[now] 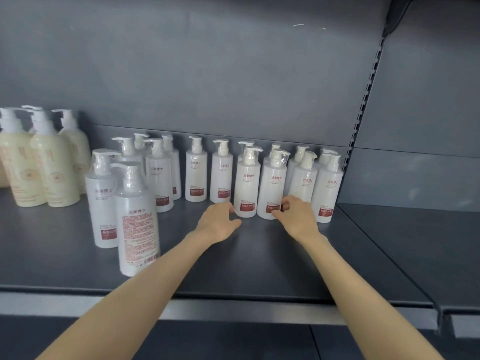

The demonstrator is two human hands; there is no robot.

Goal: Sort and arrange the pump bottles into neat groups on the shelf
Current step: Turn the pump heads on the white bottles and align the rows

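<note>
Several white pump bottles with red labels stand on a dark grey shelf (259, 255). My left hand (218, 222) reaches to the base of one front-row white bottle (246, 183), fingertips touching its lower left side, fingers apart. My right hand (296, 216) has its fingers curled against the base of the neighbouring white bottle (272, 188); whether it grips that bottle is unclear. More white bottles stand behind and to the right (327, 188). A looser cluster stands at the left, its nearest bottle (137, 219) turned back label forward. Cream pump bottles (54, 165) are grouped at the far left.
The shelf's back panel (207, 74) rises right behind the bottles. A slotted upright (363, 100) divides this bay from the bay on the right, whose shelf (415, 242) holds nothing. The shelf's front edge (233, 307) runs below my forearms.
</note>
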